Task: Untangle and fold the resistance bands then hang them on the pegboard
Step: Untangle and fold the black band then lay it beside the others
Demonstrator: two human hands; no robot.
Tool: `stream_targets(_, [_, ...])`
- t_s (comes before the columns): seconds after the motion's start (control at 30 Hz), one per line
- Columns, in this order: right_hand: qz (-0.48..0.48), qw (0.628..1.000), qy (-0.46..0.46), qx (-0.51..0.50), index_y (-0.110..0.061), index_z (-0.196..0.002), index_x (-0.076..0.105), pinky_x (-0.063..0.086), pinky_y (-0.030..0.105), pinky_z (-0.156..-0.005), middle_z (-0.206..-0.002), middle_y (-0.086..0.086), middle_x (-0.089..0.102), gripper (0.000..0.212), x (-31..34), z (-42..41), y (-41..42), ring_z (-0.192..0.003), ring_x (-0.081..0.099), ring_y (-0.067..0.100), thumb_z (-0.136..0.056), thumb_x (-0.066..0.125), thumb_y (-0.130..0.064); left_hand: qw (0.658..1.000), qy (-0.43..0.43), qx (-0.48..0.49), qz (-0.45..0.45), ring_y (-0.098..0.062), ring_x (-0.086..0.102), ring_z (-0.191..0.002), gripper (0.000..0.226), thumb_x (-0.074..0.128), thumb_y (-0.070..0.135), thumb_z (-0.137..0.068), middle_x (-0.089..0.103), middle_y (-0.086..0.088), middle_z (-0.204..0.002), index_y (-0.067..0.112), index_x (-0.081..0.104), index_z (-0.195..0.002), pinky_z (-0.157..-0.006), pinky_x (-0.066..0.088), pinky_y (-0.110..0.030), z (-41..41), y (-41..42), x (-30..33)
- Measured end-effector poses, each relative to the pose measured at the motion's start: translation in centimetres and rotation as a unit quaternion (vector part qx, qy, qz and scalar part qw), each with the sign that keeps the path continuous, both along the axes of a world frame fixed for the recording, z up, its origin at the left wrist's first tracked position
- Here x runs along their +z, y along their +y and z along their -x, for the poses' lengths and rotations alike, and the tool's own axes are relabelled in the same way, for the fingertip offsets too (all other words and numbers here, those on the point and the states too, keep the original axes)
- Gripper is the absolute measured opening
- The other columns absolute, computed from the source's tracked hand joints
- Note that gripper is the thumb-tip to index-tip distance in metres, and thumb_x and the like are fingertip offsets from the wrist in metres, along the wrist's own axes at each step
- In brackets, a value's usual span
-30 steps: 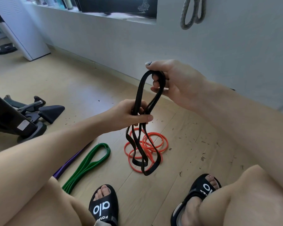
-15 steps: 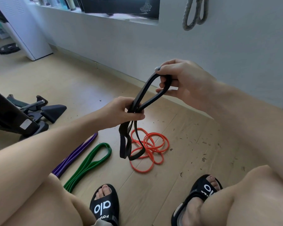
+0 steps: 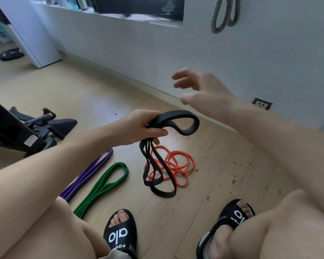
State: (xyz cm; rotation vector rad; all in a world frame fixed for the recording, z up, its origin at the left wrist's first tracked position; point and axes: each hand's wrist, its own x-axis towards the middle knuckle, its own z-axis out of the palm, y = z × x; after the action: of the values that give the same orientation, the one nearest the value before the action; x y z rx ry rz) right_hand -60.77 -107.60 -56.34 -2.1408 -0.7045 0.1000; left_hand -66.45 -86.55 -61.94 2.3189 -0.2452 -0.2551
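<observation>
Black band [image 3: 178,122] gripped mid-length by left hand [image 3: 138,128], top loop jutting toward three o'clock. Right hand [image 3: 200,88] released, empty, hovering at one o'clock, nearest that loop.

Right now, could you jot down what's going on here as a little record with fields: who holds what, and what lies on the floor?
left hand: grips the black band, bunched in folds
black band: one loop sticks out past the hand, the rest hangs down over the floor
right hand: raised, fingers spread, holds nothing, blurred
orange band: tangled coil on the floor
green band: lies flat on the floor
purple band: lies beside the green one
grey band: hangs on the wall
</observation>
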Motion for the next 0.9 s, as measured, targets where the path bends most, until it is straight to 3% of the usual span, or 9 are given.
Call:
stream_targets(0.07, [0.076, 0.992, -0.047, 0.087, -0.029, -0.145, 0.05, 0.043, 0.017, -0.099, -0.129, -0.011, 0.064, 0.061, -0.2, 1.3, 1.5, -0.118, 0.057, 0.005, -0.086, 0.065, -0.018, 1.0, -0.008, -0.013, -0.007, -0.009, 0.077, -0.079, 0.01, 0.073, 0.016, -0.093, 0.076, 0.002, -0.085, 0.018, 0.067, -0.102, -0.078, 0.06, -0.029, 0.0, -0.2, 0.0])
stream_targets(0.2, [0.266, 0.943, -0.044, 0.198, -0.021, -0.145, 0.041, 0.054, 0.04, -0.088, -0.119, 0.001, 0.064, 0.071, -2.1, 2.1, 2.9, -0.106, 0.061, 0.021, -0.08, 0.068, -0.018, 0.998, -0.039, -0.033, -0.046, 0.001, 0.068, -0.075, 0.03, 0.076, 0.011, -0.087, 0.071, 0.02, -0.079, 0.039, 0.064, -0.089, -0.072, 0.053, -0.023, 0.5, -0.1, 0.3])
stream_targets(0.27, [0.271, 0.943, -0.019, 0.191, -0.022, -0.138, 0.044, 0.055, 0.041, -0.077, -0.105, -0.001, 0.063, 0.059, -2.3, 1.8, 2.7, -0.091, 0.062, 0.019, -0.084, 0.067, -0.017, 0.998, -0.024, -0.038, -0.043, -0.017, 0.073, -0.082, 0.012, 0.077, 0.024, -0.085, 0.075, 0.004, -0.083, 0.029, 0.071, -0.094, -0.081, 0.058, -0.042, 0.7, 0.2, 0.3])
stream_targets(0.33, [0.276, 0.944, 0.004, 0.181, -0.023, -0.134, 0.048, 0.054, 0.036, -0.072, -0.099, -0.005, 0.059, 0.049, -2.3, 1.5, 2.6, -0.086, 0.06, 0.014, -0.088, 0.064, -0.02, 0.998, -0.018, -0.044, -0.048, -0.032, 0.071, -0.082, 0.031, 0.074, 0.041, -0.078, 0.073, -0.011, -0.084, 0.017, 0.072, -0.098, -0.081, 0.056, -0.053, 0.8, 0.5, 0.4])
stream_targets(0.43, [0.272, 0.947, 0.018, 0.172, -0.023, -0.13, 0.05, 0.058, 0.038, -0.07, -0.1, -0.005, 0.058, 0.041, -2.4, 1.6, 2.9, -0.08, 0.063, 0.014, -0.09, 0.058, -0.021, 0.998, -0.003, -0.043, -0.049, -0.026, 0.06, -0.07, 0.028, 0.082, 0.033, -0.081, 0.067, -0.014, -0.081, 0.013, 0.068, -0.095, -0.072, 0.052, -0.044, 0.9, 1.4, -0.2])
stream_targets(0.57, [0.197, 0.969, 0.032, 0.144, -0.023, -0.125, 0.049, 0.057, 0.029, -0.05, -0.099, -0.004, 0.056, 0.036, -2.1, 1.2, 2.7, -0.065, 0.064, 0.018, -0.092, 0.058, -0.015, 0.994, 0.054, -0.061, -0.077, -0.014, 0.048, -0.067, 0.021, 0.076, 0.018, -0.089, 0.05, 0.001, -0.073, 0.018, 0.055, -0.085, -0.071, 0.045, -0.036, 1.3, 2.6, -1.3])
stream_targets(0.67, [0.204, 0.967, 0.017, 0.152, -0.024, -0.119, 0.051, 0.059, 0.037, -0.058, -0.096, -0.005, 0.062, 0.032, -2.0, 0.6, 2.1, -0.074, 0.064, 0.021, -0.09, 0.062, -0.018, 0.989, 0.069, -0.047, -0.12, -0.009, 0.041, -0.064, 0.022, 0.072, 0.022, -0.093, 0.045, 0.005, -0.072, 0.014, 0.052, -0.088, -0.066, 0.037, -0.028, 1.5, 3.3, -2.2])
stream_targets(0.77, [0.227, 0.96, 0.029, 0.16, -0.026, -0.109, 0.053, 0.056, 0.041, -0.062, -0.09, -0.006, 0.065, 0.023, -2.1, 0.2, 1.7, -0.069, 0.061, 0.019, -0.09, 0.064, -0.019, 0.983, 0.051, -0.048, -0.17, -0.011, 0.045, -0.065, 0.022, 0.074, 0.025, -0.091, 0.051, 0.006, -0.072, 0.016, 0.054, -0.087, -0.063, 0.038, -0.026, 1.8, 3.8, -2.6])
stream_targets(0.9, [0.197, 0.964, 0.076, 0.16, -0.023, -0.106, 0.057, 0.048, 0.029, -0.052, -0.087, -0.001, 0.069, 0.017, -1.9, -0.3, 1.7, -0.06, 0.052, 0.014, -0.092, 0.065, -0.017, 0.976, 0.003, -0.032, -0.216, -0.009, 0.056, -0.066, 0.014, 0.073, 0.025, -0.088, 0.064, 0.006, -0.074, 0.023, 0.059, -0.087, -0.06, 0.038, -0.018, 2.5, 4.9, -2.6])
